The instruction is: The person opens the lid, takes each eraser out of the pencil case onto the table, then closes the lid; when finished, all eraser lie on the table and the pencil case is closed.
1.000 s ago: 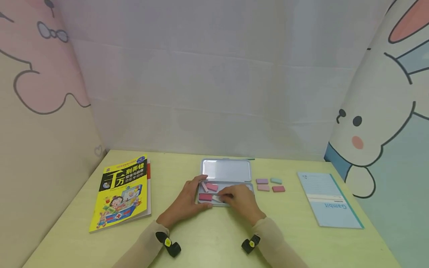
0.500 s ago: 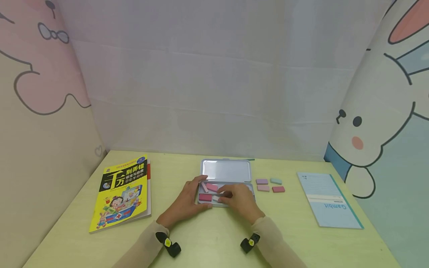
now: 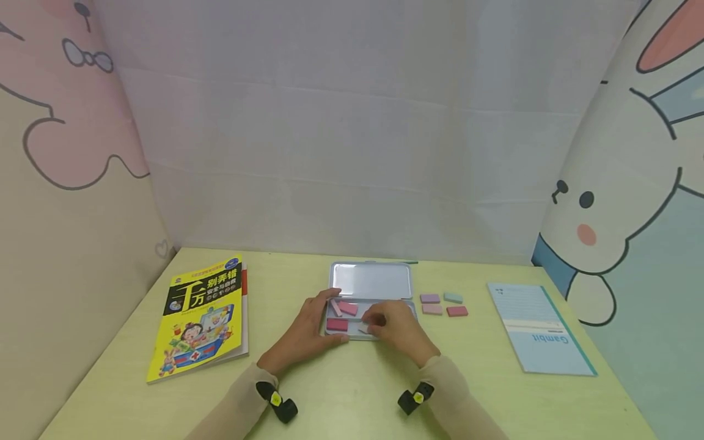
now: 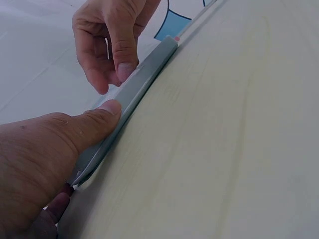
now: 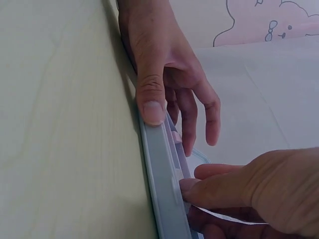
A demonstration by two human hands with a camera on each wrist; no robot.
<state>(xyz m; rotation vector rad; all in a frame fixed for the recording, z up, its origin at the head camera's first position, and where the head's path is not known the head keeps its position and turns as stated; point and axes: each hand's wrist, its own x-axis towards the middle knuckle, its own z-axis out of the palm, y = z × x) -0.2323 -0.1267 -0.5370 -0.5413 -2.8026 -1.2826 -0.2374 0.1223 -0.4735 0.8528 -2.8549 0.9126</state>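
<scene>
An open, pale blue-grey tin pencil case [image 3: 371,279] has its lid folded back, away from the person. The left hand [image 3: 305,330] grips its left end, with the thumb [image 5: 152,102] on the front wall and fingers around the far side. Over the front compartment, the right hand [image 3: 397,330] pinches a small white eraser [image 3: 363,331], mostly hidden by the fingertips. A dark pink eraser [image 3: 337,324] lies in the front compartment's left part. Behind it, the rear compartment holds a pink eraser [image 3: 348,307] and a slim pale pink eraser [image 3: 336,307].
Right of the case lie a purple eraser [image 3: 430,298], a mint one [image 3: 453,297], a light pink one [image 3: 432,309] and a dark pink one [image 3: 457,311]. A yellow book [image 3: 200,318] rests at left, a pale blue notebook [image 3: 539,327] at right.
The right hand and the white eraser have shifted slightly right along the front compartment, away from the dark pink eraser. The left hand and the case have stayed in place.
</scene>
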